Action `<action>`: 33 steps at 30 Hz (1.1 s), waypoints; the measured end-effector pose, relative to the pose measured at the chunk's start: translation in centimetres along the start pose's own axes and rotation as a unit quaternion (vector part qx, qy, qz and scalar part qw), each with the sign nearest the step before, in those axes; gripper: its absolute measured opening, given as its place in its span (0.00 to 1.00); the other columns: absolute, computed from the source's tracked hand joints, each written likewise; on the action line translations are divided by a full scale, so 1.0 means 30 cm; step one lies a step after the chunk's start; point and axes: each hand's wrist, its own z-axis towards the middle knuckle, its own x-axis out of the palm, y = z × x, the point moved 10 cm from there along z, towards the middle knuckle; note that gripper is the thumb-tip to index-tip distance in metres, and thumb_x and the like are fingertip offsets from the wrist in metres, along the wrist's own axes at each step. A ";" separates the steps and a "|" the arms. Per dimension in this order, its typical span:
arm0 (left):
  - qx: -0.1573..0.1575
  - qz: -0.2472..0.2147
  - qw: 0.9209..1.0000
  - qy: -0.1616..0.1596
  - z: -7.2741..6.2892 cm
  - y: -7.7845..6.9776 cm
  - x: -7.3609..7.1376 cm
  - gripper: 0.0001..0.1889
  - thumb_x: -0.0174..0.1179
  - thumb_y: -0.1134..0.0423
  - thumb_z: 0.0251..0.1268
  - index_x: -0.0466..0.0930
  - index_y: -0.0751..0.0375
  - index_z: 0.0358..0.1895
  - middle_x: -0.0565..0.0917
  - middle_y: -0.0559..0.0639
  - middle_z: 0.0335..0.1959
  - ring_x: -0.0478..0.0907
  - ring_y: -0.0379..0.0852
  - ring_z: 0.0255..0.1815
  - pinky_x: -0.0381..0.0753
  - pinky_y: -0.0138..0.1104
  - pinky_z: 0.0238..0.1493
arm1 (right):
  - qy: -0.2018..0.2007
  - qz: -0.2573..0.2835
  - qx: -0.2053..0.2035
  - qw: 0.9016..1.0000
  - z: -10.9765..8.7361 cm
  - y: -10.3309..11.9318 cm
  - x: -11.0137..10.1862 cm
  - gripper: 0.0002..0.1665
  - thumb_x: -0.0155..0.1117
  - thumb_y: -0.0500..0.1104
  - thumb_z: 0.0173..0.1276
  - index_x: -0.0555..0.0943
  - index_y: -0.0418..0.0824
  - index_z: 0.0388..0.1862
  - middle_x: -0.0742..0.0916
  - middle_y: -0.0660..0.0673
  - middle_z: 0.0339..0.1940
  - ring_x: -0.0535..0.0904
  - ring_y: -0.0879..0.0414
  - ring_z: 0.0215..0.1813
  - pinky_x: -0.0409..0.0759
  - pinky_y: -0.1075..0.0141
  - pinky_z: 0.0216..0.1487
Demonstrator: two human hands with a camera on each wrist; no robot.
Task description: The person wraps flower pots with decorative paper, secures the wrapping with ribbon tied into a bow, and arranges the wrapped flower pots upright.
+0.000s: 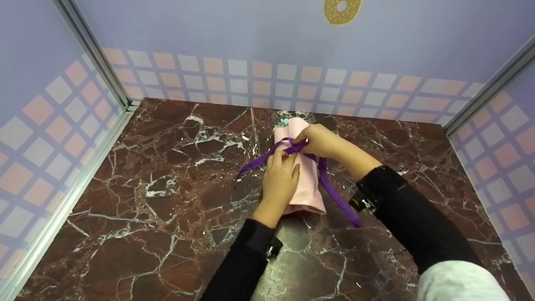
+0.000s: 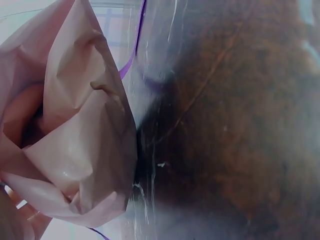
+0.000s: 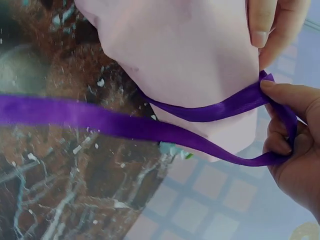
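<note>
A pale pink paper-wrapped bundle (image 1: 308,184) lies on the marbled tabletop, with small teal flowers (image 1: 282,123) showing at its far end. Around its middle runs a purple ribbon (image 1: 339,201), one tail trailing left, the other toward the near right. My right hand (image 1: 321,141) pinches the ribbon between thumb and fingers; a loop passes over that hand in the right wrist view. My left hand (image 1: 280,179) lies along the wrap, its curled fingertips at the ribbon crossing beside the right hand. In the left wrist view, the folded paper opening (image 2: 75,150) is close up.
Reddish-brown marbled tabletop (image 1: 167,234) extends around the bundle. Lilac panels with pink and white checks stand at the back wall (image 1: 292,50) and both sides. A metal rail (image 1: 71,205) edges the left side.
</note>
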 end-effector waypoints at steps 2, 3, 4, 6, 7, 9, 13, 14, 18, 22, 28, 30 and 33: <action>0.005 0.005 1.000 -0.010 -0.002 -0.005 -0.002 0.15 0.62 0.58 0.65 0.84 0.56 0.54 0.76 0.54 0.47 0.73 0.52 0.49 0.80 0.41 0.43 | -0.002 -0.010 -0.006 1.000 0.000 0.009 -0.003 0.17 0.68 0.28 0.55 0.86 0.33 0.45 0.88 0.38 0.41 0.83 0.43 0.47 0.79 0.54 0.51; 0.005 0.009 1.000 -0.013 -0.003 -0.005 -0.001 0.15 0.62 0.58 0.65 0.85 0.55 0.53 0.76 0.54 0.47 0.73 0.52 0.48 0.80 0.42 0.43 | -0.003 -0.012 -0.008 1.000 0.000 0.013 -0.004 0.17 0.68 0.28 0.55 0.86 0.33 0.45 0.88 0.38 0.41 0.83 0.43 0.47 0.79 0.54 0.52; 0.004 0.013 1.000 -0.013 -0.005 -0.005 0.001 0.15 0.62 0.58 0.65 0.85 0.55 0.53 0.76 0.54 0.47 0.73 0.52 0.49 0.80 0.42 0.44 | -0.004 -0.012 -0.009 1.000 -0.002 0.015 -0.005 0.17 0.68 0.28 0.55 0.86 0.33 0.45 0.88 0.39 0.41 0.83 0.42 0.47 0.79 0.54 0.52; -0.003 0.023 1.000 -0.006 -0.007 -0.001 0.009 0.16 0.61 0.57 0.65 0.84 0.55 0.54 0.75 0.55 0.49 0.72 0.53 0.50 0.79 0.42 0.45 | -0.004 -0.006 -0.009 1.000 -0.005 0.016 -0.004 0.17 0.68 0.28 0.55 0.86 0.33 0.45 0.88 0.39 0.41 0.83 0.42 0.47 0.79 0.54 0.51; -0.008 0.027 1.000 0.001 -0.008 0.002 0.016 0.17 0.60 0.56 0.66 0.83 0.56 0.55 0.75 0.55 0.50 0.72 0.53 0.51 0.78 0.42 0.45 | -0.004 -0.003 -0.009 1.000 -0.006 0.016 -0.004 0.17 0.68 0.28 0.55 0.86 0.33 0.45 0.88 0.39 0.41 0.83 0.42 0.46 0.79 0.54 0.51; -0.018 0.033 0.999 0.013 -0.010 0.008 0.026 0.19 0.59 0.55 0.67 0.82 0.57 0.57 0.74 0.55 0.51 0.71 0.53 0.53 0.77 0.43 0.47 | 0.001 0.001 -0.009 1.000 -0.009 0.015 0.001 0.17 0.68 0.28 0.55 0.86 0.33 0.45 0.88 0.38 0.41 0.83 0.43 0.46 0.79 0.54 0.51; -0.036 0.033 0.999 0.024 -0.013 0.021 0.032 0.23 0.58 0.54 0.68 0.78 0.60 0.62 0.72 0.56 0.53 0.70 0.54 0.55 0.77 0.43 0.49 | 0.023 0.004 -0.008 1.000 -0.009 0.011 0.021 0.17 0.65 0.29 0.57 0.86 0.32 0.47 0.88 0.37 0.43 0.82 0.42 0.47 0.78 0.53 0.53; -0.039 0.031 0.998 0.023 -0.014 0.023 0.030 0.23 0.58 0.54 0.68 0.77 0.60 0.63 0.72 0.57 0.53 0.69 0.54 0.55 0.76 0.43 0.50 | 0.030 0.005 -0.007 1.000 -0.009 0.009 0.026 0.17 0.64 0.29 0.57 0.85 0.31 0.47 0.88 0.37 0.43 0.82 0.42 0.47 0.78 0.53 0.53; -0.043 0.022 0.999 0.023 -0.013 0.028 0.028 0.25 0.57 0.53 0.69 0.75 0.62 0.64 0.72 0.57 0.53 0.70 0.55 0.56 0.76 0.43 0.53 | 0.044 0.029 0.017 0.998 -0.012 -0.006 0.041 0.16 0.60 0.30 0.59 0.85 0.31 0.46 0.88 0.37 0.40 0.82 0.44 0.42 0.80 0.55 0.48; -0.048 0.010 0.998 0.028 -0.010 0.032 0.030 0.25 0.57 0.53 0.69 0.74 0.61 0.65 0.73 0.57 0.52 0.70 0.54 0.55 0.75 0.43 0.53 | 0.040 0.082 0.057 0.994 -0.021 -0.041 0.052 0.14 0.58 0.30 0.61 0.86 0.30 0.42 0.87 0.40 0.33 0.77 0.52 0.34 0.77 0.63 0.37; -0.066 -0.026 0.997 0.028 0.001 0.043 0.027 0.19 0.61 0.53 0.67 0.81 0.56 0.58 0.74 0.54 0.51 0.71 0.52 0.53 0.76 0.42 0.51 | 0.030 0.148 0.084 0.985 -0.034 -0.078 0.068 0.13 0.54 0.32 0.62 0.85 0.30 0.39 0.83 0.45 0.27 0.70 0.60 0.28 0.69 0.70 0.29; -0.074 -0.041 0.996 0.023 0.008 0.049 0.023 0.17 0.62 0.53 0.66 0.83 0.54 0.54 0.74 0.52 0.50 0.70 0.51 0.52 0.75 0.42 0.51 | 0.027 0.156 0.087 0.983 -0.036 -0.085 0.070 0.13 0.54 0.32 0.63 0.85 0.31 0.40 0.83 0.45 0.28 0.70 0.60 0.27 0.68 0.70 0.28; -0.086 -0.057 0.994 0.022 0.020 0.058 0.018 0.14 0.64 0.52 0.65 0.83 0.54 0.49 0.75 0.50 0.48 0.70 0.50 0.52 0.75 0.41 0.51 | 0.017 0.166 0.090 0.982 -0.036 -0.094 0.066 0.13 0.55 0.32 0.64 0.86 0.31 0.42 0.84 0.45 0.30 0.70 0.60 0.27 0.68 0.70 0.28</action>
